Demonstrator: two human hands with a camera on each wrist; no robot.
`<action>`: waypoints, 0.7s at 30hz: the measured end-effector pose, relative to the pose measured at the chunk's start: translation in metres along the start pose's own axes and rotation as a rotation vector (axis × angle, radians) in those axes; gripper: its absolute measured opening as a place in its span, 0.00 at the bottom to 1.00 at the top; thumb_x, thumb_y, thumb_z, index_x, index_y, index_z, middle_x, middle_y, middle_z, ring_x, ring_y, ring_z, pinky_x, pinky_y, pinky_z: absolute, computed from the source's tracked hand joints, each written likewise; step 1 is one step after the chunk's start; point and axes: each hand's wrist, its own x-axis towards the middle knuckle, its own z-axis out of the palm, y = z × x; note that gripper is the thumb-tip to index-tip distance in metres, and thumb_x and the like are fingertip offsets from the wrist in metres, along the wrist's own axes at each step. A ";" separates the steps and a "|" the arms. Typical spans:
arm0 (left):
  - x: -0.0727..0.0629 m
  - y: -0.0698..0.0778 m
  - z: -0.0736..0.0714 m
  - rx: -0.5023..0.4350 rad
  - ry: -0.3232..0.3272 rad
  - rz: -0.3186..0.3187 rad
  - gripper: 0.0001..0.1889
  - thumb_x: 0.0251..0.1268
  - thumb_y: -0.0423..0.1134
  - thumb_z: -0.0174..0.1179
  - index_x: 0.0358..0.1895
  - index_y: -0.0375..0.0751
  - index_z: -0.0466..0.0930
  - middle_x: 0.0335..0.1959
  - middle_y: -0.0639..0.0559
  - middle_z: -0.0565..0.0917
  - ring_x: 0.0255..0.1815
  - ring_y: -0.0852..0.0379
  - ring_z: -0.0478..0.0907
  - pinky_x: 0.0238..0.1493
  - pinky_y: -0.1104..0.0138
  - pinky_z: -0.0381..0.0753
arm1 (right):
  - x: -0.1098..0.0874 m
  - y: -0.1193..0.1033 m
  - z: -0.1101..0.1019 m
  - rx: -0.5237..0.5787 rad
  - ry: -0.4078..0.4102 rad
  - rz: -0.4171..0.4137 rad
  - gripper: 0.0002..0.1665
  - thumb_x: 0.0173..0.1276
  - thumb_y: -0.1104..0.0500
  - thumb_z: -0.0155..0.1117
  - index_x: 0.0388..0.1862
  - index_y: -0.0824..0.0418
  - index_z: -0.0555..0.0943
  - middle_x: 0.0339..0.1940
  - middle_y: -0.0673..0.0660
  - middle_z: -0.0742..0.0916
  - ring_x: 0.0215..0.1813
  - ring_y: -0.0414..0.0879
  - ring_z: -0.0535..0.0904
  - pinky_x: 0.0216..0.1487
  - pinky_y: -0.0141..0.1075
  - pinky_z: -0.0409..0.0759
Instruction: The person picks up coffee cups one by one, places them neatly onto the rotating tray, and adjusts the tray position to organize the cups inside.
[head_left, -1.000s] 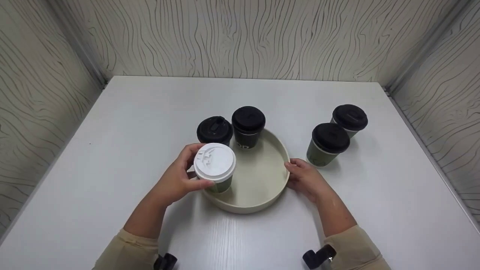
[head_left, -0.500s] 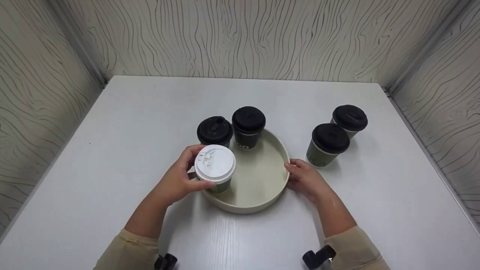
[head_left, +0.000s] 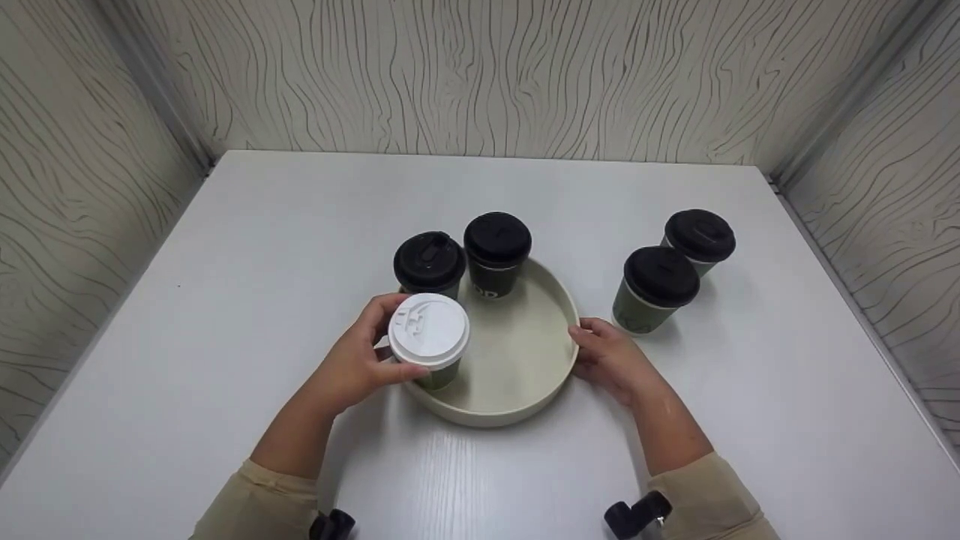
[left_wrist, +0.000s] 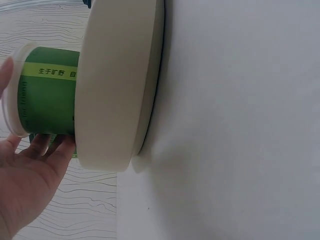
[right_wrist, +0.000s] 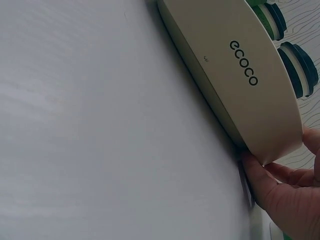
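Note:
My left hand (head_left: 356,364) grips a green paper coffee cup with a white lid (head_left: 429,330), thumb on the near side and fingers behind. The cup stands upright within the front left of a round cream tray (head_left: 517,367); in the left wrist view the tray wall (left_wrist: 112,90) hides the base of the green cup (left_wrist: 47,90). My right hand (head_left: 615,360) pinches the tray's right rim, thumb on top and fingers along the outside and underneath. Two dark cups with black lids, one left (head_left: 429,262) and one right (head_left: 497,244), stand at the tray's back.
On the white table (head_left: 262,225), right of the tray, stand two more black-lidded cups, a green one (head_left: 645,304) in front and another (head_left: 700,236) behind it. Patterned panels (head_left: 480,82) wall the table at the back and sides. The tray's outer wall (right_wrist: 225,65) reads "ecoco".
The white-lidded cup has sunk slightly towards the tray's front left in my left hand. My right hand and the tray have stayed put.

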 end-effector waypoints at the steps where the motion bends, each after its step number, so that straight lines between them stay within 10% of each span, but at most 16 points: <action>1: 0.000 0.001 0.000 -0.001 0.002 -0.005 0.43 0.35 0.32 0.75 0.60 0.48 0.62 0.58 0.51 0.70 0.57 0.52 0.67 0.57 0.51 0.68 | 0.000 0.000 0.000 -0.001 0.002 0.000 0.30 0.70 0.56 0.51 0.63 0.73 0.58 0.45 0.62 0.79 0.44 0.47 0.79 0.46 0.39 0.78; 7: -0.006 0.023 0.002 0.008 0.004 -0.021 0.43 0.36 0.29 0.74 0.61 0.40 0.61 0.58 0.47 0.70 0.56 0.50 0.68 0.58 0.51 0.68 | 0.000 0.000 0.000 -0.005 0.008 0.002 0.31 0.70 0.55 0.52 0.63 0.73 0.58 0.44 0.60 0.80 0.43 0.46 0.79 0.46 0.38 0.78; 21: -0.001 -0.003 -0.003 0.022 -0.001 -0.010 0.45 0.33 0.35 0.77 0.61 0.52 0.61 0.57 0.51 0.70 0.58 0.53 0.67 0.59 0.51 0.67 | 0.000 0.000 0.001 -0.006 0.003 -0.002 0.30 0.70 0.56 0.52 0.63 0.73 0.58 0.47 0.63 0.76 0.44 0.47 0.79 0.48 0.39 0.77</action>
